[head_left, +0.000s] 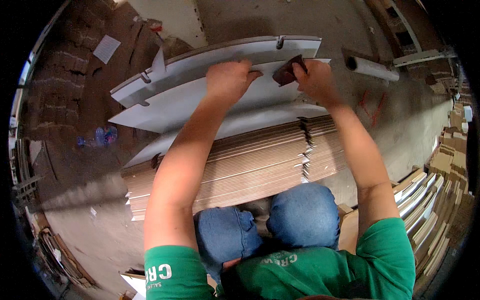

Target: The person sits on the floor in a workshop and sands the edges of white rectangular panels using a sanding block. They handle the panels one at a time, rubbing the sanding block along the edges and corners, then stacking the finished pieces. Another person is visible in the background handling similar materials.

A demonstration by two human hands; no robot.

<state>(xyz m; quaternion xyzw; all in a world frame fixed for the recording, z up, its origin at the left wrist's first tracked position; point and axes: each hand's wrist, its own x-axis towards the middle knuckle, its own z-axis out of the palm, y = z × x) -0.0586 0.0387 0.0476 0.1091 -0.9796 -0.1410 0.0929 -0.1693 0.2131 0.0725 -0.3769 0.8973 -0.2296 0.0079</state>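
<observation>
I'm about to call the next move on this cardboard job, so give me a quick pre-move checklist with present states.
1. Left hand resting on the top white die-cut cardboard sheet: ok.
2. Right hand has a grip on the small dark brown cardboard flap: ok.
3. Flap fully separated from the sheet: cannot tell.
4. Tall stack of flat brown corrugated cardboard sheets squared up: not ok, its right part sits offset.
5. White roll on the concrete floor lies apart from both hands: ok.
</observation>
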